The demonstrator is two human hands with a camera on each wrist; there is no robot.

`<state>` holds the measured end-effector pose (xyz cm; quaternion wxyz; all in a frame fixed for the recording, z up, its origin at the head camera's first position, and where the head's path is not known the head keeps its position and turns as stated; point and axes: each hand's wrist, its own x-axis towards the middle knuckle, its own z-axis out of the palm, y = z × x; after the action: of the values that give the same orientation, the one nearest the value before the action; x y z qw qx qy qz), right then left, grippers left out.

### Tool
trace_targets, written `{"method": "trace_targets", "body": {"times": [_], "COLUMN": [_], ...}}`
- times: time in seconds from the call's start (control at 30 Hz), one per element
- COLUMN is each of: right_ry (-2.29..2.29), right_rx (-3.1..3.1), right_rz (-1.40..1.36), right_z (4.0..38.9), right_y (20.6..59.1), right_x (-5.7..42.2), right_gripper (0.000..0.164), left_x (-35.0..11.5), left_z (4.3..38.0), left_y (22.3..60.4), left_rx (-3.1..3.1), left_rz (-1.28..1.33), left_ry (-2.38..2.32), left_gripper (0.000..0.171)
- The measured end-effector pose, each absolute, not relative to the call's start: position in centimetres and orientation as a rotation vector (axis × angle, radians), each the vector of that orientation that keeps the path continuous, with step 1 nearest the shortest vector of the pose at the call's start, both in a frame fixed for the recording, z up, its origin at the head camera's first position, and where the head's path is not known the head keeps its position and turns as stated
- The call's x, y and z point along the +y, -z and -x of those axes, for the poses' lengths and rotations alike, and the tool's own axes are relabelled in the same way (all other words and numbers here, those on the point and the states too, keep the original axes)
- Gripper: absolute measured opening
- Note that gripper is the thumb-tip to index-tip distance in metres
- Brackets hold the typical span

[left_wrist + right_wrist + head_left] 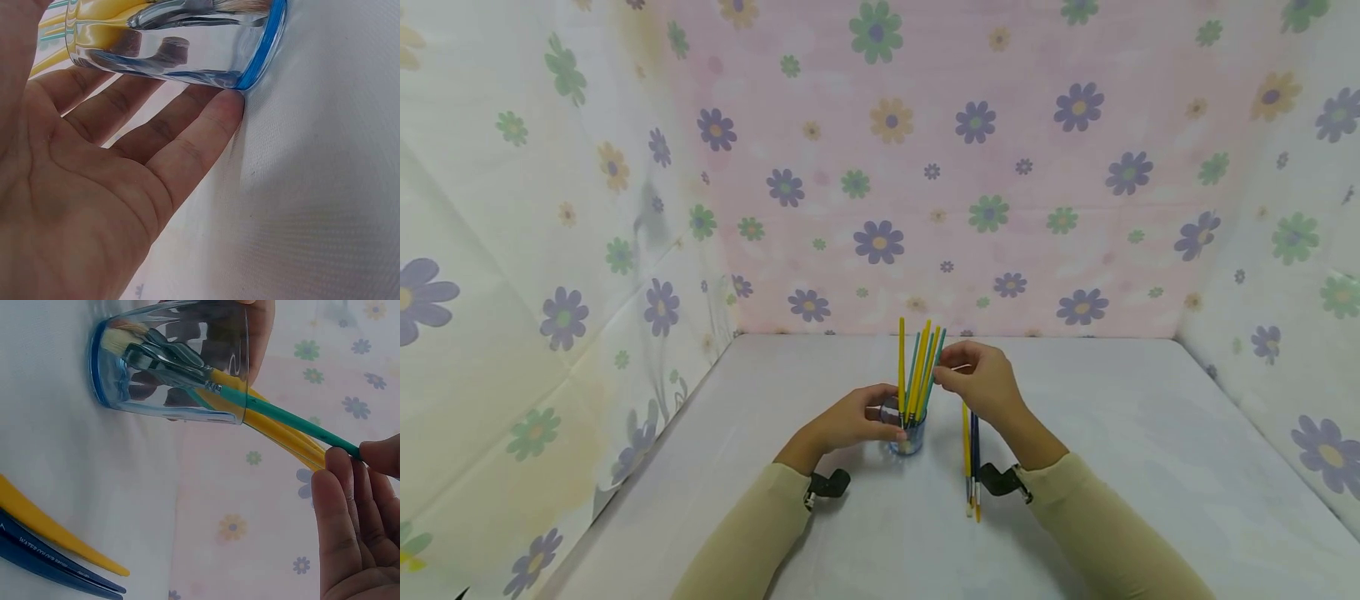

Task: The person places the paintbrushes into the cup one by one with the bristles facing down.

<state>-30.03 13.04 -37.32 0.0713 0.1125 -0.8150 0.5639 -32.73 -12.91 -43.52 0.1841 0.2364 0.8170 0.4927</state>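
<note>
A clear glass with a blue base (907,443) stands on the table, holding several yellow and teal paintbrushes, bristles down. My left hand (844,423) holds it from the left side, thumb in front and fingers behind. Through the glass wall, bristles and metal ferrules show in the left wrist view. Over the glass's right side, my right hand (987,385) pinches the upper end of a teal paintbrush (281,416) between thumb and fingertips. That brush leans in the glass, its bristles near the bottom. Yellow paintbrush handles (902,358) rise beside it.
Right of the glass, a yellow paintbrush (967,446) and dark blue paintbrushes (37,553) lie side by side on the white table (880,533), bristles toward me. Flower-patterned cloth (925,167) walls the table at the back and both sides.
</note>
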Motion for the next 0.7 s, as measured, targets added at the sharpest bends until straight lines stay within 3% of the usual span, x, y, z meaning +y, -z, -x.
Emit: {"method": "trace_targets", "body": {"times": [0.7], "right_ry": [-1.684], "right_rx": [-2.497], "right_rz": [-0.368], "right_z": [30.4], "right_y": [38.8], "right_x": [12.8], "right_gripper": [0.025], "left_x": [-12.9], "left_z": [32.7], "left_y": [43.4], "left_rx": [2.319], "left_rz": [-0.698], "left_ry": [-1.374], "left_gripper": [0.068]}}
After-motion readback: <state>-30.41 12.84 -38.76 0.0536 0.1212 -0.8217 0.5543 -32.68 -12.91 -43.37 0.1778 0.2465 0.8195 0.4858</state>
